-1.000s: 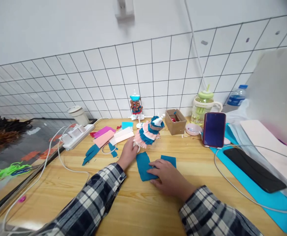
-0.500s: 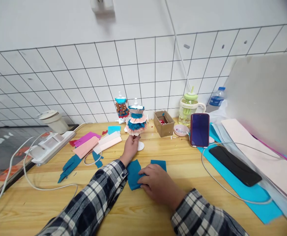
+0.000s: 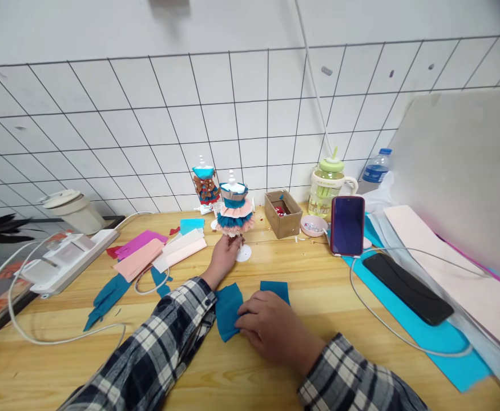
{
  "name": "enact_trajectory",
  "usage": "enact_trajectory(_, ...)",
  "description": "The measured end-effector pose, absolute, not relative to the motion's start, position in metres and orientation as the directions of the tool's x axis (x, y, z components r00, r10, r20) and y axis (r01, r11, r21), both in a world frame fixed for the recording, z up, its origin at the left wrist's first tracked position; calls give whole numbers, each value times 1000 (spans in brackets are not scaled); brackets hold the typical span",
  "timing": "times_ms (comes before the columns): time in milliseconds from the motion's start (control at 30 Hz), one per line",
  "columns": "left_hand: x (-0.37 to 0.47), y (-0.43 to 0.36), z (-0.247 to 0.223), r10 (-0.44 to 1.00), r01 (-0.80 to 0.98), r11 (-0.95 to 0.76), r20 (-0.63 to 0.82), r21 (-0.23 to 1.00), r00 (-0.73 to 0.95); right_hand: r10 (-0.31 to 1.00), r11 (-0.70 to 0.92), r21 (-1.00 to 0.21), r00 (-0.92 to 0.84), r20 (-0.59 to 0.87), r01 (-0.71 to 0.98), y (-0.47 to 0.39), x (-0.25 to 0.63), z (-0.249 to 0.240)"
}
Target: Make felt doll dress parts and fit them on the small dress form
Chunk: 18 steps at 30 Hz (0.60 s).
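A miniature dress form (image 3: 234, 208) wears a layered teal and pink ruffled dress and stands on a round white base. My left hand (image 3: 225, 255) is closed around its stand just below the skirt. Nearer the front, my right hand (image 3: 273, 325) lies over a teal paper piece (image 3: 228, 311), its fingertips pressed together at the paper's right edge. Another teal piece (image 3: 275, 290) shows behind the knuckles. A second dress form (image 3: 205, 188) in brown, red and blue stands behind, to the left.
Pink, magenta and white papers (image 3: 141, 258) and a power strip (image 3: 72, 262) lie left. A small cardboard box (image 3: 283, 216), a pink dish (image 3: 314, 226), an upright phone (image 3: 347, 225), a mug (image 3: 327, 188) and a black phone (image 3: 408, 288) are right. A white cable crosses the right side.
The camera view has shifted slightly. My left hand stays on the stand, and the dress form looks turned a little. My right hand remains on the teal paper.
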<state>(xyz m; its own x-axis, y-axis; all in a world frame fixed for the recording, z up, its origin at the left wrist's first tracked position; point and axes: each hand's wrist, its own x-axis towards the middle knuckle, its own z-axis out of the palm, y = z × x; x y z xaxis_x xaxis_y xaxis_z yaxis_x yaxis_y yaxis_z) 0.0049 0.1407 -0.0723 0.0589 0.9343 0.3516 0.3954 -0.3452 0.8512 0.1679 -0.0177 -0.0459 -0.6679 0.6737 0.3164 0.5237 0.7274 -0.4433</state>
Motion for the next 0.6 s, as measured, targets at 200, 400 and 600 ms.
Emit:
enact_trajectory(200, 5, 133, -68, 949, 465, -287, 314, 838, 20, 678, 719, -448, -679, 282, 531, -17, 171, -45)
enact_trajectory(400, 7, 115, -59, 938, 515, -310, 347, 799, 27, 716, 696, -494, -561, 417, 521, -18, 173, -36)
enact_trajectory(600, 19, 92, -51, 924, 519, -362, 371, 774, 91, 711, 568, -506, -77, 699, 649, -13, 189, -28)
